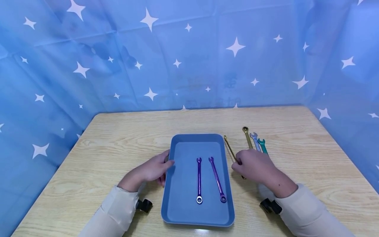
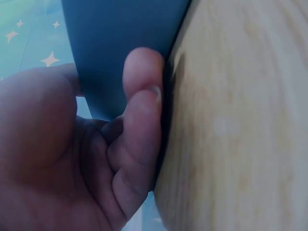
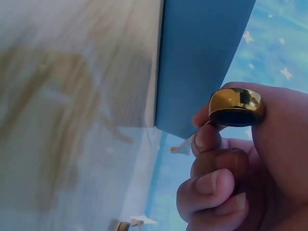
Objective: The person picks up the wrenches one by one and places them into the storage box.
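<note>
Holding the gold wrench (image 1: 229, 145) beside the tray (image 1: 183, 194): the step in hand looks like shifting this wrench, probably tray-bound. Two tools, a straight purple wrench (image 1: 199, 176) and a slanted purple wrench (image 1: 217, 177), lie inside; the slanted one is nearer the right wall. If so, the next move calls for lifting the shaft over the right rim, then lowering it clear of the slanted one.

Grip, right hand (image 1: 257, 165): fingers curled, pinching the gold wrench between thumb and fingers. Ring end sticks out on the near side; the thin far end points away, close to the tray's far right corner. Contact with the rim: cannot tell.

Grip, left hand (image 1: 151, 169): thumb over the left rim, fingers against the outer wall, apparently steadying.

Beyond the right hand: spare gold wrench (image 1: 247, 136), blue wrench (image 1: 256, 141), green wrench (image 1: 263, 145), lower parts hidden.
</note>
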{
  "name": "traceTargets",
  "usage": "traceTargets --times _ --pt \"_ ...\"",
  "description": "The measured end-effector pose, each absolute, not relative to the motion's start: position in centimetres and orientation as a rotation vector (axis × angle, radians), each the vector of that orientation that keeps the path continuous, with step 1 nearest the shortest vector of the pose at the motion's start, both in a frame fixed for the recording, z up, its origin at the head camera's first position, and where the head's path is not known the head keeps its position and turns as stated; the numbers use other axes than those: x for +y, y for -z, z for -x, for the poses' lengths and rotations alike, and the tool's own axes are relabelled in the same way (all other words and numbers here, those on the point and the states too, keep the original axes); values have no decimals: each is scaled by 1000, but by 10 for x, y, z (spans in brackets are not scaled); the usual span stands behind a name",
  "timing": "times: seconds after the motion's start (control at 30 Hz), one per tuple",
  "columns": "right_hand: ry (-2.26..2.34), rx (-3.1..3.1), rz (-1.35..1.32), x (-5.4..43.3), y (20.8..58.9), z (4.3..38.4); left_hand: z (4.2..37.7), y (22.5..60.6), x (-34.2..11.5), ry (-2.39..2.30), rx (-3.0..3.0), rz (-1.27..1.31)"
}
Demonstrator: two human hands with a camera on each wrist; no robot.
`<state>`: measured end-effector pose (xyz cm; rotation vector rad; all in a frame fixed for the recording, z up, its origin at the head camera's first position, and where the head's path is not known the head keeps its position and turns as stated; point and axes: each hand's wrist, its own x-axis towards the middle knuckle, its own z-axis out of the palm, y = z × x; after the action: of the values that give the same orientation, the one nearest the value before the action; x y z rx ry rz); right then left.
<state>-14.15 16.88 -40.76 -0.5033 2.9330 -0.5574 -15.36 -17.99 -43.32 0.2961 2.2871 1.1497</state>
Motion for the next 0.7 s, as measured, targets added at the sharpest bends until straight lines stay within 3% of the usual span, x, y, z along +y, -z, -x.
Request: traceTargets --times 0.7 --pt "595 3014 548 157 391 130 154 433 -180 -1158 2281 -275"
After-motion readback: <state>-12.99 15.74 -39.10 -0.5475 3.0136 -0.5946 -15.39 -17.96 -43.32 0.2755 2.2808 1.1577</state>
